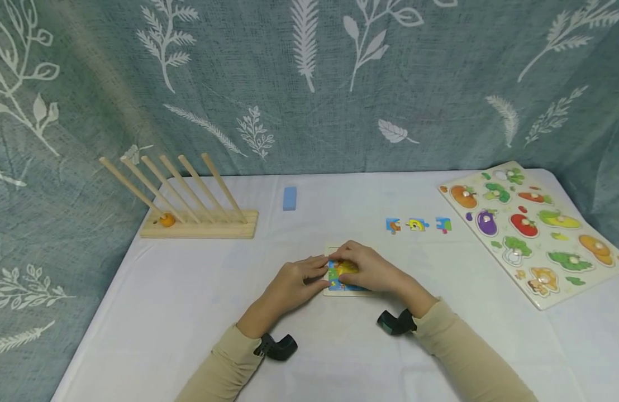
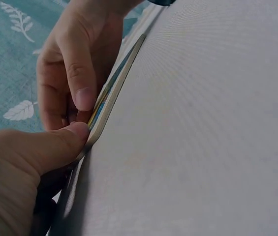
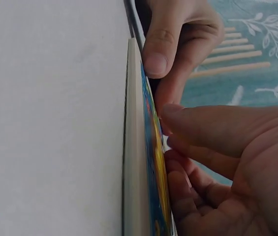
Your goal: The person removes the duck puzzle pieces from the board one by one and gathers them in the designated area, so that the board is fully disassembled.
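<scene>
A small jigsaw puzzle (image 1: 333,274) in a pale wooden tray (image 1: 357,294) lies flat on the table, its picture blue, green and yellow. At the tray's left edge rests my left hand (image 1: 298,282), fingers rather straight, with the thumb (image 2: 67,142) touching near a corner. My right hand (image 1: 372,269) reaches over the puzzle from the right. Its thumb (image 3: 193,120) and bent fingers touch the picture side. Whether it pinches a puzzle piece is hidden. Both hands cover much of the puzzle. Behind it lie three loose puzzle pieces (image 1: 417,224) in a row.
At the back left stands a wooden peg rack (image 1: 214,230) with tall slanting rods and an orange bead (image 1: 167,220). A blue block (image 1: 290,199) lies near the back edge. A vegetable peg puzzle board (image 1: 533,251) sits at the right. White cloth covers the table (image 1: 189,296).
</scene>
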`<action>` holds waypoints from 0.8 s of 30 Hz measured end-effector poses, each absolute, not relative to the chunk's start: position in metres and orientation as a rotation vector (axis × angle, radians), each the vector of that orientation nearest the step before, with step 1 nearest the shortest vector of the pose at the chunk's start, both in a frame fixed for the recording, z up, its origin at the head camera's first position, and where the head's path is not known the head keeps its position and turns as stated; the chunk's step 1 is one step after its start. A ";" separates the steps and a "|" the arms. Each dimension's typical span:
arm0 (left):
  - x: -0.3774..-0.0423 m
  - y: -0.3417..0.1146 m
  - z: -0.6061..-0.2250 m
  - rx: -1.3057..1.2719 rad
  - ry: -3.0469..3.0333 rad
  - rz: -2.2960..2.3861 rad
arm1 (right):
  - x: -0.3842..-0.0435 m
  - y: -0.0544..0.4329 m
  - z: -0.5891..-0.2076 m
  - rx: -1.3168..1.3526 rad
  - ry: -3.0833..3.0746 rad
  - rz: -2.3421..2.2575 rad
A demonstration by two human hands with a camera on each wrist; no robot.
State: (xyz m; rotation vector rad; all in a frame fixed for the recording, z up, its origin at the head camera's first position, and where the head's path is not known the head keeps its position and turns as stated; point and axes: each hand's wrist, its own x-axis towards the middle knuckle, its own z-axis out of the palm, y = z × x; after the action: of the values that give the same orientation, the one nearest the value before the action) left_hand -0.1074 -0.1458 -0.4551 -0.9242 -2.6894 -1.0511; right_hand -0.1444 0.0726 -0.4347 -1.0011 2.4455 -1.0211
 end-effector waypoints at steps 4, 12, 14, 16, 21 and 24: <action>-0.108 -0.146 -0.456 -0.934 -2.688 -1.037 | -0.144 0.072 -0.436 -1.003 2.465 -0.997; -0.108 -0.146 -0.455 -0.951 -2.681 -1.025 | -0.142 0.071 -0.438 -0.978 2.468 -1.017; -0.108 -0.146 -0.455 -0.950 -2.674 -1.027 | -0.142 0.071 -0.438 -0.962 2.455 -1.041; -0.108 -0.145 -0.455 -0.943 -2.673 -1.033 | -0.142 0.072 -0.438 -0.960 2.446 -1.060; -0.108 -0.146 -0.456 -0.912 -2.704 -1.045 | -0.143 0.072 -0.437 -0.940 2.413 -1.124; -0.108 -0.146 -0.456 -0.902 -2.728 -1.039 | -0.144 0.073 -0.437 -0.908 2.393 -1.165</action>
State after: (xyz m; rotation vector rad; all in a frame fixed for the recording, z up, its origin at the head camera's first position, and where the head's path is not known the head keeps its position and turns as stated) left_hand -0.1080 -0.1458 -0.4559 -0.9016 -2.7277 -1.0387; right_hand -0.1437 0.0726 -0.4370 -0.9078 2.3927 -1.1650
